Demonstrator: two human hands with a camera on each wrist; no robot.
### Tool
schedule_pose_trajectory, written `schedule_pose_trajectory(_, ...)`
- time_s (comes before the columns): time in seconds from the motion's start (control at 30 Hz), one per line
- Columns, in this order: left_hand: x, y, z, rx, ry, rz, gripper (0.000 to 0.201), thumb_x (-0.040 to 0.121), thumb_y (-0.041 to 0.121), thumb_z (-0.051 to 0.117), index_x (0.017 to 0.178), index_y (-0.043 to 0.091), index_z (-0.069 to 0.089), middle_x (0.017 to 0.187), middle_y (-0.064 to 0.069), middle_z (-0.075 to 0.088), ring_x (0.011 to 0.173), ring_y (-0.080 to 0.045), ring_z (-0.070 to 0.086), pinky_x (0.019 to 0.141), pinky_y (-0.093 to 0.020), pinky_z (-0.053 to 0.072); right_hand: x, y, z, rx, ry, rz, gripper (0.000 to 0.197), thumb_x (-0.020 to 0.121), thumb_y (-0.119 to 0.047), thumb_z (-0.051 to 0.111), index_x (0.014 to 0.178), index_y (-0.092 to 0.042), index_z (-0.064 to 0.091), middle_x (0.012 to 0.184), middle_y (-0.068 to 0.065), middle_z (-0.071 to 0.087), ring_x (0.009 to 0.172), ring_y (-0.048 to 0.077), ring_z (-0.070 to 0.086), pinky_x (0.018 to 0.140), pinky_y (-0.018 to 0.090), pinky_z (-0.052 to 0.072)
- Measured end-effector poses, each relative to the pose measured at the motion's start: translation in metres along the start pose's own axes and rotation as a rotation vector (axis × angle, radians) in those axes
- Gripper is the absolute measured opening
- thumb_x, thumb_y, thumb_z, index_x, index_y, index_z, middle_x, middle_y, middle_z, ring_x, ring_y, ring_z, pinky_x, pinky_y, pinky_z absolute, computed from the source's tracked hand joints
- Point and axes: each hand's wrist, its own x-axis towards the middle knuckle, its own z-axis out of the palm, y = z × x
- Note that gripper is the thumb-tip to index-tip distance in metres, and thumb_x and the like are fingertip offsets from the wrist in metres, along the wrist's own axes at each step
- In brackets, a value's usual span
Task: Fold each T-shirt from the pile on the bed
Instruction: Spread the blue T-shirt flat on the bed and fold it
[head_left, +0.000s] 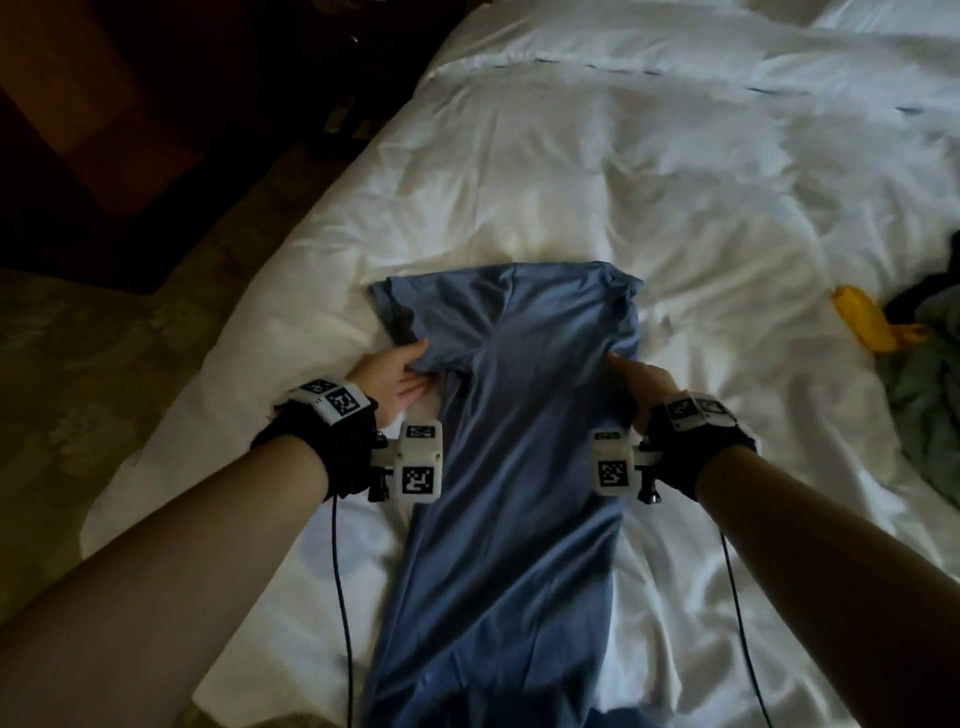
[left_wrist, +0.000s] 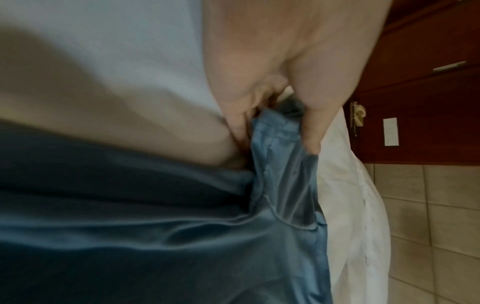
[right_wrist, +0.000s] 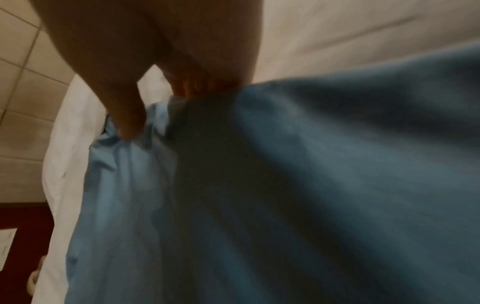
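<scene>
A blue T-shirt (head_left: 519, 415) lies lengthwise on the white bed (head_left: 675, 208), narrowed into a long strip, its far end toward the pillows and its near end off the frame's bottom. My left hand (head_left: 400, 371) pinches the shirt's left edge, thumb on top and fingers beneath; the left wrist view shows the blue cloth (left_wrist: 283, 156) caught between thumb and fingers. My right hand (head_left: 636, 379) pinches the right edge; in the right wrist view its thumb lies on the blue fabric (right_wrist: 285, 185) and the fingers go under it. Both hands sit at about the same height on the shirt.
A heap of other clothes lies at the bed's right edge, a yellow garment (head_left: 867, 325) and a green one (head_left: 930, 395). Dark floor and wooden furniture (head_left: 104, 104) lie left of the bed. Pillows (head_left: 675, 47) are at the far end.
</scene>
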Motion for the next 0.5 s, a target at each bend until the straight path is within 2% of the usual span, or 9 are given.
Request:
schedule_pose_trajectory(0.03,0.010,0.004,0.005,-0.044,-0.014,-0.002,0.033,0.095,0.021,0.056,0.123,0.005,0.054,0.131,-0.012,0.055,0.116,-0.022,0.057,0.095,-0.027,0.045,0.002,-0.006,0.001,0.071,-0.020,0.009,0.063,0.071,-0.051,0.066,0.116,-0.008,0.061,0.115,0.010,0.066,0.105,0.028,0.063,0.095,0.046,0.050)
schedule_pose_trajectory(0.1,0.025,0.013,0.013,-0.076,-0.054,0.000,0.017,0.096,0.021,0.055,0.102,0.007,0.062,0.114,-0.007,0.066,0.087,-0.019,0.068,0.075,-0.028,0.055,0.010,-0.017,0.002,0.167,-0.038,0.003,0.054,0.079,-0.044,0.070,0.115,-0.005,0.061,0.110,0.013,0.066,0.101,0.029,0.063,0.095,0.046,0.050)
schedule_pose_trajectory(0.13,0.030,0.016,0.016,-0.043,-0.052,0.006,0.019,0.095,0.022,0.056,0.099,0.005,0.064,0.105,-0.008,0.070,0.077,-0.021,0.070,0.067,-0.031,0.057,0.015,-0.021,0.001,0.200,-0.050,0.001,0.054,0.079,-0.042,0.071,0.116,-0.004,0.061,0.111,0.016,0.066,0.101,0.030,0.063,0.095,0.048,0.050)
schedule_pose_trajectory(0.17,0.038,0.020,0.017,-0.008,-0.029,0.017,0.022,0.093,0.021,0.059,0.103,0.003,0.065,0.102,-0.012,0.071,0.075,-0.024,0.071,0.064,-0.032,0.057,0.022,-0.024,0.001,0.228,-0.061,-0.007,0.054,0.078,-0.042,0.073,0.117,-0.006,0.061,0.114,0.018,0.065,0.102,0.032,0.063,0.094,0.049,0.050)
schedule_pose_trajectory(0.23,0.052,0.027,0.019,0.047,0.041,0.041,0.033,0.088,0.015,0.066,0.116,-0.002,0.063,0.112,-0.019,0.067,0.092,-0.032,0.068,0.076,-0.041,0.056,0.032,-0.032,0.001,0.268,-0.083,-0.007,0.054,0.078,-0.044,0.072,0.119,-0.010,0.061,0.116,0.018,0.065,0.103,0.033,0.064,0.094,0.050,0.050)
schedule_pose_trajectory(0.33,0.073,0.038,0.016,0.112,0.135,0.121,0.035,0.088,0.011,0.065,0.120,-0.003,0.060,0.120,-0.021,0.063,0.107,-0.039,0.061,0.091,-0.050,0.050,0.035,-0.049,0.001,0.306,-0.021,-0.025,0.042,0.090,-0.032,0.061,0.124,-0.007,0.056,0.118,0.012,0.061,0.102,0.029,0.060,0.091,0.044,0.050)
schedule_pose_trajectory(0.4,0.083,0.048,0.012,0.093,0.204,0.200,0.033,0.089,0.016,0.065,0.117,0.000,0.061,0.120,-0.020,0.062,0.108,-0.038,0.061,0.094,-0.054,0.048,0.044,-0.060,0.000,0.396,-0.002,-0.100,0.037,0.096,-0.022,0.053,0.128,-0.006,0.052,0.116,0.014,0.059,0.092,0.026,0.060,0.079,0.038,0.052)
schedule_pose_trajectory(0.5,0.091,0.059,0.010,0.052,0.224,0.352,0.019,0.091,0.017,0.062,0.109,0.009,0.061,0.115,-0.016,0.064,0.101,-0.033,0.063,0.089,-0.047,0.052,0.044,-0.080,-0.004,0.499,-0.059,-0.213,0.034,0.097,-0.022,0.051,0.129,-0.009,0.051,0.103,0.010,0.062,0.088,0.024,0.061,0.073,0.033,0.054)
